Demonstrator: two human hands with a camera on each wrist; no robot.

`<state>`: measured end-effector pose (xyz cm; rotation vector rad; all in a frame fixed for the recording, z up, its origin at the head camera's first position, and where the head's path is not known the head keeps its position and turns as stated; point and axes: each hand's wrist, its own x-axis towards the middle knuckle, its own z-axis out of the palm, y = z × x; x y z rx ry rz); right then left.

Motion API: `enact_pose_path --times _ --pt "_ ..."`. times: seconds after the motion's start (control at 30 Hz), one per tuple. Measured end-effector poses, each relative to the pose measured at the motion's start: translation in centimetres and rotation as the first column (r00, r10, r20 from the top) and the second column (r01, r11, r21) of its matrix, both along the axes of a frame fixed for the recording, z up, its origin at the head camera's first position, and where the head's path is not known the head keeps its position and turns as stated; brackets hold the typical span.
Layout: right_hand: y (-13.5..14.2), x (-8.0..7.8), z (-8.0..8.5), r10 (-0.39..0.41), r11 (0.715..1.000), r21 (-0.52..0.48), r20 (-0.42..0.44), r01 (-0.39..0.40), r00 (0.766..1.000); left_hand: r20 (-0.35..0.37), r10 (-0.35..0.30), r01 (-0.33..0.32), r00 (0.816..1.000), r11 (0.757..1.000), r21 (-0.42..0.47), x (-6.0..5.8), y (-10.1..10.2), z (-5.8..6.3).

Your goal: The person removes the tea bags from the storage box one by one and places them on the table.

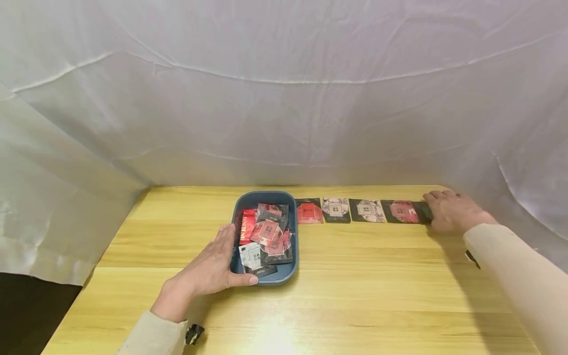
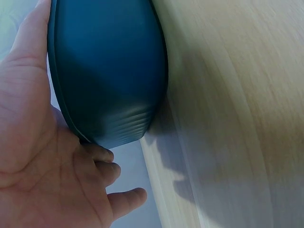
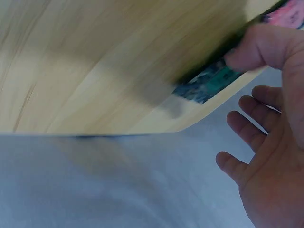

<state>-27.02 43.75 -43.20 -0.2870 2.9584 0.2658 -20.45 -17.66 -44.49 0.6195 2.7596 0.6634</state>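
Observation:
A blue rectangular box (image 1: 296,246) with rounded corners stands on the table, several sachets (image 1: 269,230) heaped in it. My left hand (image 1: 208,264) rests against its near left corner, fingers straight along the left wall and thumb along the front rim. In the left wrist view the box's outer wall (image 2: 109,71) shows beside the palm. To the right of the box runs a row of flat square sachets, among them a black and white one (image 1: 367,211). At the row's far end my right hand (image 1: 454,212) partly covers a dark sachet (image 3: 211,83); its thumb touches that sachet, other fingers extended loosely.
The row lies near the back edge of the wooden table (image 1: 377,296). A pale cloth (image 1: 284,113) hangs behind and at both sides. A red strip packet (image 1: 247,227) lies in the box near its left wall.

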Motion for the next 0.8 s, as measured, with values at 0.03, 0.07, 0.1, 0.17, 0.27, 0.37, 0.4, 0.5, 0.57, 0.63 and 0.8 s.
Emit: enact_pose_path --times 0.03,0.07,0.1,0.17,0.27,0.37,0.4,0.5,0.57,0.63,0.8 --pt "-0.4 0.0 0.0 -0.002 1.0 -0.006 -0.001 0.002 1.0 0.0 -0.001 0.001 1.0 1.0 0.002 0.0 0.0 0.0" --pt "-0.8 0.0 0.1 -0.003 1.0 -0.014 -0.005 0.003 1.0 -0.001 -0.002 0.002 1.0 1.0 0.004 0.0 0.0 0.0" --pt "-1.3 0.0 0.1 0.002 1.0 -0.017 -0.016 -0.003 1.0 -0.004 -0.003 0.003 1.0 1.0 0.004 0.1 0.0 0.0" --pt "-2.3 0.0 0.2 0.026 0.999 -0.018 -0.05 -0.027 0.998 -0.005 -0.002 0.002 1.0 1.0 0.003 0.1 0.0 0.0" --pt "-3.9 0.0 0.1 0.069 0.997 -0.008 -0.126 -0.07 0.99 -0.005 0.002 -0.002 1.0 1.0 0.001 0.2 0.0 0.0" --pt "-5.8 -0.1 -0.2 0.118 0.993 -0.002 -0.214 -0.121 0.97 -0.004 0.005 -0.005 1.0 1.0 -0.001 0.2 0.1 0.0" --pt "-6.5 -0.1 -0.2 0.132 0.991 -0.006 -0.234 -0.137 0.963 -0.003 0.005 -0.005 1.0 1.0 -0.002 0.2 0.1 0.0" --pt "-8.9 -0.2 -0.3 0.178 0.981 -0.018 -0.299 -0.193 0.938 -0.007 0.006 -0.006 1.0 1.0 -0.003 0.2 0.1 0.0" --pt "-10.7 -0.3 -0.3 0.209 0.971 -0.034 -0.342 -0.235 0.916 -0.01 0.006 -0.006 1.0 1.0 -0.005 0.2 0.1 0.0" --pt "-12.9 -0.3 -0.3 0.25 0.955 -0.049 -0.394 -0.292 0.885 -0.015 0.007 -0.007 1.0 1.0 -0.007 0.1 0.1 0.0" --pt "-18.9 0.0 -0.5 0.294 0.906 -0.141 -0.468 -0.399 0.833 -0.023 0.012 -0.013 1.0 1.0 -0.024 0.1 0.1 0.0"
